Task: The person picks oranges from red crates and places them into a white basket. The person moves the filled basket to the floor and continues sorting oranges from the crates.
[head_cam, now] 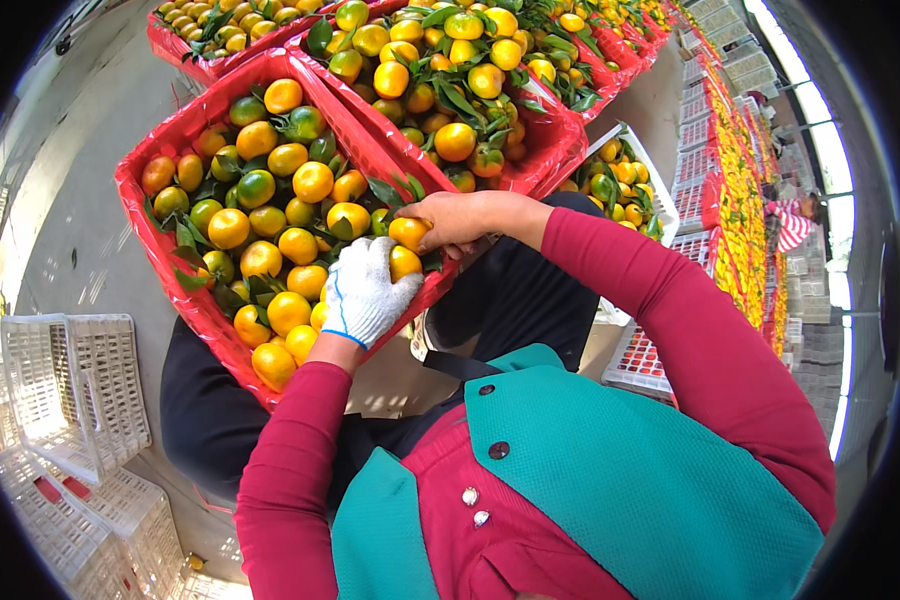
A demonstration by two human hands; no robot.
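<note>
Before me stands a crate lined with red plastic film [202,322], heaped with mandarins [260,259]. The fruit is orange to partly green, and some bears leaves. My left hand [367,289], in a white knitted glove with blue edging, is at the crate's near right corner. Its fingers and thumb curve around an orange mandarin [404,263]. Right beside it, my bare right hand [457,217] grips another mandarin [409,233] between thumb and fingers. The undersides of both fruits are hidden.
Behind is a second red-lined crate [562,154] of leafy mandarins, with more beyond. A white crate [667,206] of mandarins stands at right. Plastic crates [105,390] are stacked at left. Far right, a person in striped clothing [793,225] is near long rows of fruit [739,202].
</note>
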